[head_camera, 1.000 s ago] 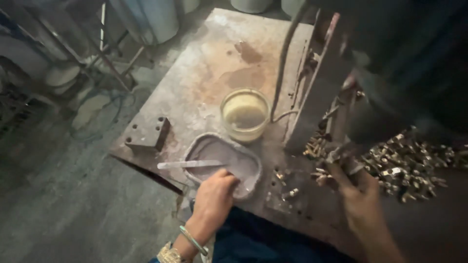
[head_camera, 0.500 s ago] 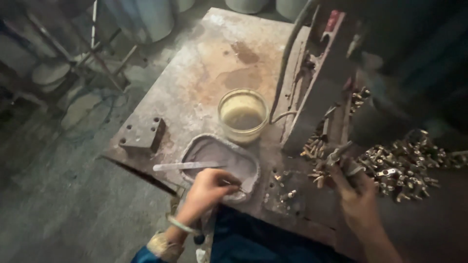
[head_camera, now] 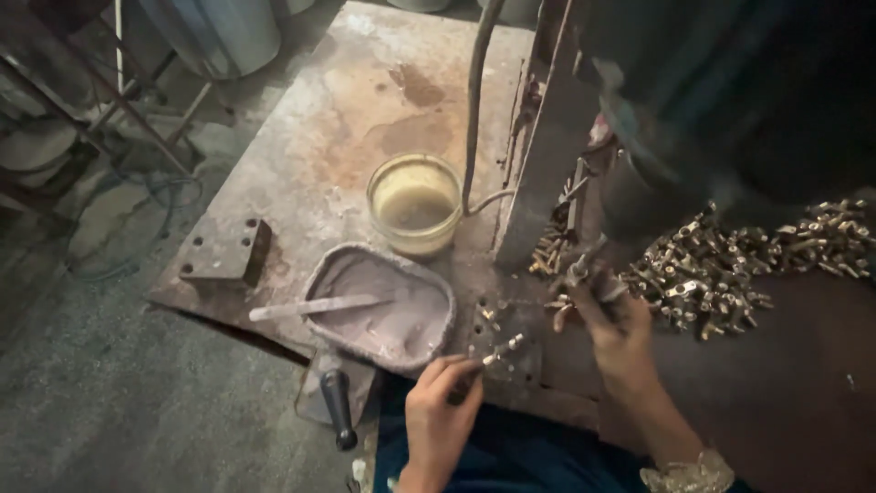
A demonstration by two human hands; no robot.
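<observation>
While the left hand (head_camera: 441, 422) pinches a small metal pin (head_camera: 502, 350) just right of the grey paste tray (head_camera: 365, 265), the right hand (head_camera: 610, 315) closes on a fitting (head_camera: 577, 270) beside the brass pile (head_camera: 730, 265), convenient for reach

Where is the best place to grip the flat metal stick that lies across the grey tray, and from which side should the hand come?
Probably its outer end, from the tray's left. The flat metal stick lies nearly level across the grey tray, and that end juts past the rim over the table, bare and free of the grey paste.
</observation>
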